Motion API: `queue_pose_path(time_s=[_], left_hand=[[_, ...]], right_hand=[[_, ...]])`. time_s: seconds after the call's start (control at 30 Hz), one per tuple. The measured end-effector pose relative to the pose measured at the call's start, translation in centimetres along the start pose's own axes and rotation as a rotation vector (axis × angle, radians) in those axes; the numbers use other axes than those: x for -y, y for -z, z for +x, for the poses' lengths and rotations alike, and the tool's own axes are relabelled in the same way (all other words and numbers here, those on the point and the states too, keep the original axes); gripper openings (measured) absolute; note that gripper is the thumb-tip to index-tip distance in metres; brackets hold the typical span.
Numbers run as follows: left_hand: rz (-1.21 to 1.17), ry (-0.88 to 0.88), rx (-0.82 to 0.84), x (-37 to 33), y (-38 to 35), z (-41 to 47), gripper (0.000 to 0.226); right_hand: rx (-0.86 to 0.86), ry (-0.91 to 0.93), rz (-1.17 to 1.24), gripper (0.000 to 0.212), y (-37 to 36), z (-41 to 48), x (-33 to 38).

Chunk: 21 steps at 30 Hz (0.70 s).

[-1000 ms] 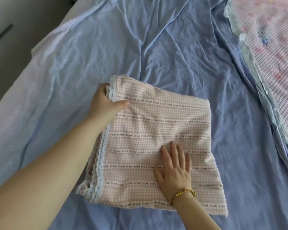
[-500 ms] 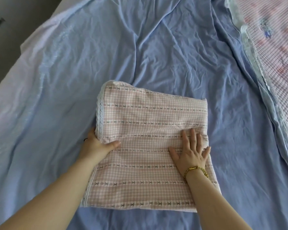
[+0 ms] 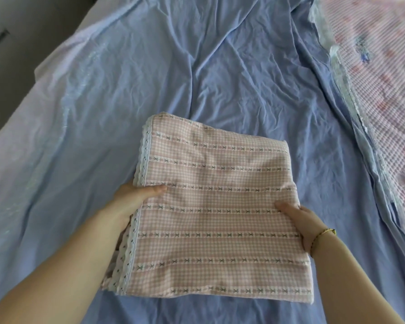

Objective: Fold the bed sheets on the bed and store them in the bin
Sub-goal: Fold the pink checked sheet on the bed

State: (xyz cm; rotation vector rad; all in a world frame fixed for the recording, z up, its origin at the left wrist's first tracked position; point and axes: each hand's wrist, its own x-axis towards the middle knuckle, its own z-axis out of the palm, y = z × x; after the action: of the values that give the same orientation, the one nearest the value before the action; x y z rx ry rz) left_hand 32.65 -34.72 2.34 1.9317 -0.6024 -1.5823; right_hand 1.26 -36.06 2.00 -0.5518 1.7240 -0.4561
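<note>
Pink gingham sheet [image 3: 220,206], folded square on the bed [image 3: 197,78], is gripped at both edges by left hand [image 3: 136,197] and right hand [image 3: 299,218], apparently ready for lifting binward

The bed [image 3: 232,73] wears a rumpled blue sheet [image 3: 131,94]. At its centre lies a folded pink gingham sheet [image 3: 215,206] with a lace-trimmed edge at nine o'clock. At two o'clock a pink waffle-textured blanket [image 3: 384,94] is spread flat.
</note>
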Motion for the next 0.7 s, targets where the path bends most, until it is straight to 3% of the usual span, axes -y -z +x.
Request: queue_pose_path(time_s=[0.1,0.3,0.5,0.7], left_hand=[[-0.076,-0.082,-0.027,-0.7,-0.4,-3.1,0.034],[-0.135,-0.235,-0.146,-2.9,1.9,-10.3,0.041],[-0.264,-0.378,-0.302,-5.7,5.2,-17.5,0.049],[-0.396,-0.392,-0.507,-1.9,8.8,-25.6,0.046]], right_hand=[[-0.005,0.076,0.064,0.013,-0.9,-3.3,0.1],[0.003,0.289,0.011,0.014,-3.4,-10.4,2.6],[0.102,0.566,-0.082,0.011,-6.9,-17.4,7.0],[0.302,0.722,-0.194,0.014,-9.7,-23.0,7.4]])
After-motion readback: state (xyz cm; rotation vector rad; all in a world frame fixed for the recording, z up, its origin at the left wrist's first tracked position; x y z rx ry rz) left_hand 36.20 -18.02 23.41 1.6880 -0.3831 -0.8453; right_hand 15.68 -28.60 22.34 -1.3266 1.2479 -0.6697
